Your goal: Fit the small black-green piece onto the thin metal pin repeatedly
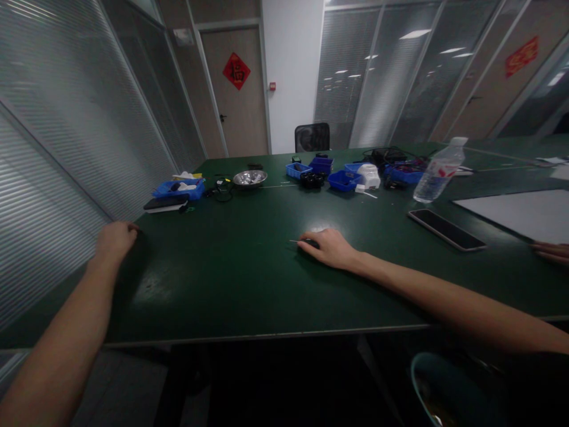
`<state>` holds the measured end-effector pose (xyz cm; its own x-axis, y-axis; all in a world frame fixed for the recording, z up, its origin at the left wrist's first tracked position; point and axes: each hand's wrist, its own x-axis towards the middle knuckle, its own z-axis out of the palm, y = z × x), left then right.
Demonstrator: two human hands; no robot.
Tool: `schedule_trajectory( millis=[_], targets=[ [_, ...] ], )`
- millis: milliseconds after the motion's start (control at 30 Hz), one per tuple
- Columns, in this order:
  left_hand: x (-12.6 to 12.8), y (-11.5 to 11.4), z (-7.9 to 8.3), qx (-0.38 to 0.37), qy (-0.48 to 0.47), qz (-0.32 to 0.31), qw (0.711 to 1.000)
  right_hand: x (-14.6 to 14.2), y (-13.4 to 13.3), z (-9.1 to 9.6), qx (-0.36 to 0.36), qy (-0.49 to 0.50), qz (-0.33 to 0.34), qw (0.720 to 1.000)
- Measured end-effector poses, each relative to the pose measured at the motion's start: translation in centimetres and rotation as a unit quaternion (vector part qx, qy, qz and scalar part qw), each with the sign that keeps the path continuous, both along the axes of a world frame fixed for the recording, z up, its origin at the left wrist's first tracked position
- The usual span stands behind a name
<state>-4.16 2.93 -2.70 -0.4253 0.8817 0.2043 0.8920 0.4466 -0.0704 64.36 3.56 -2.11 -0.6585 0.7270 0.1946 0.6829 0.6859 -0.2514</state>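
Note:
My left hand (115, 237) rests at the left edge of the dark green table (231, 284), fingers curled over the edge with only the back of the hand showing. My right hand (326, 246) lies on the table's middle, fingers closed over a small dark object (310, 242) with a thin light tip poking out to the left. I cannot make out what that object is.
A phone (446, 229) lies right of my right hand, with a tilted water bottle (438, 171) beyond. Further back are blue trays (342, 178), a metal bowl (249, 177), cables and a notebook (165, 203). Another person's fingers (551, 252) show at the right edge.

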Motion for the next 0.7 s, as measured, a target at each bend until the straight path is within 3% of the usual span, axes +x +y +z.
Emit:
schedule_trajectory(
  millis=[367, 700],
  targets=[
    [1.4, -0.4, 0.5, 0.008, -0.004, 0.004, 1.0, -0.1, -0.1, 0.0, 0.006, -0.004, -0.006, 1.0],
    [2.3, -0.8, 1.2, 0.01, -0.031, 0.046, 0.998, -0.1, -0.2, 0.1, 0.005, 0.002, -0.002, 1.0]
  ],
)
